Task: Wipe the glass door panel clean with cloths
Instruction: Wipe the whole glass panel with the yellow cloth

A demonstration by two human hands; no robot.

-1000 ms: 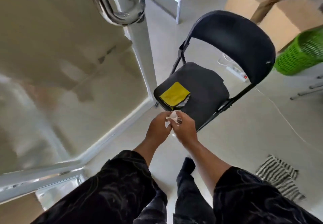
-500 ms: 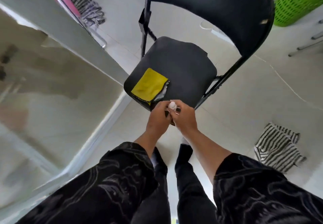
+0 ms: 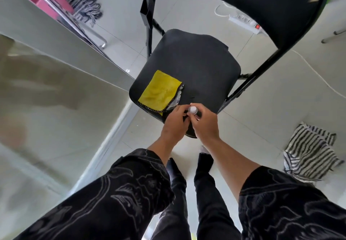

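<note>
Glass door panel (image 3: 56, 108) on the left. A yellow cloth (image 3: 159, 90) lies on the chair seat (image 3: 196, 62). At the seat's near edge, left hand (image 3: 174, 125) and right hand (image 3: 206, 125) meet, fingers curled onto a small white object (image 3: 192, 109) — perhaps a cap. A striped cloth (image 3: 309, 151) lies on the floor.

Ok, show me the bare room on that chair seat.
Bare: the seat behind and right of the yellow cloth, up to the backrest. Crowded: the near edge, with the cloth, left hand and right hand on a small white object.
</note>
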